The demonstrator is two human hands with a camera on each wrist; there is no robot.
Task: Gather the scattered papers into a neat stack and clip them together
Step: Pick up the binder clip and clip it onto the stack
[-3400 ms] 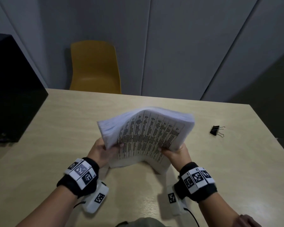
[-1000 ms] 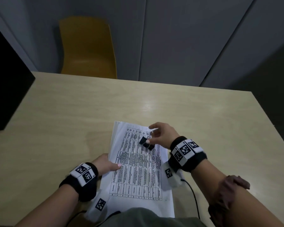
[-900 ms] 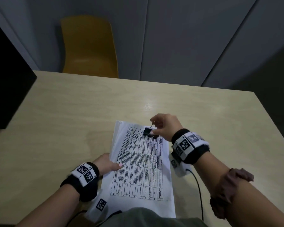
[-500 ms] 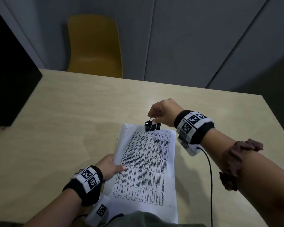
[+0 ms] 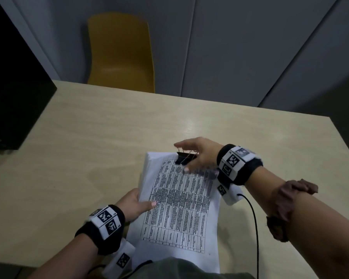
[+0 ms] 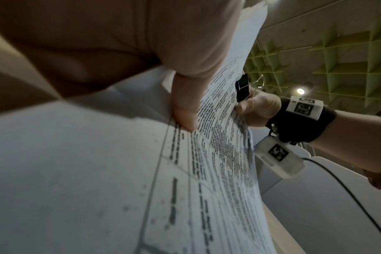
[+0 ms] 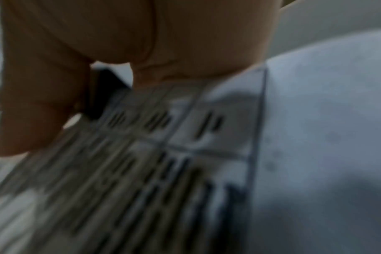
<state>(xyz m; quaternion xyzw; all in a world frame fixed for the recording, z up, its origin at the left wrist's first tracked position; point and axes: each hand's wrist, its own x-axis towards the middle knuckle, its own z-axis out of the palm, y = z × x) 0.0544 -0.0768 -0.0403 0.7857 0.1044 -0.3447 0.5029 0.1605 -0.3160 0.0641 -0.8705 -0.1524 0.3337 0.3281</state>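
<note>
A thick stack of printed papers (image 5: 179, 208) lies on the table (image 5: 89, 148) in front of me. A black binder clip (image 5: 182, 158) sits on the stack's far edge, one wire handle folded down on the top sheet. My left hand (image 5: 136, 204) grips the stack's left edge, thumb on top, and that side is raised a little. My right hand (image 5: 189, 153) is at the clip with its fingers stretched out past the far edge and its thumb lying against the handle. The left wrist view shows the clip (image 6: 243, 89) with a wire loop standing up. The right wrist view is blurred; the clip (image 7: 102, 96) shows beside the thumb.
A yellow chair (image 5: 119, 53) stands behind the table's far edge. A large black box (image 5: 14, 97) occupies the table's left end. A black cable (image 5: 254, 228) runs from my right wrist towards me. Bare tabletop lies to the right and beyond the stack.
The stack was laid flat. My right hand carried the clip from above the sheet to the far edge; the clip now sits on the stack and the pinching fingers have spread out.
</note>
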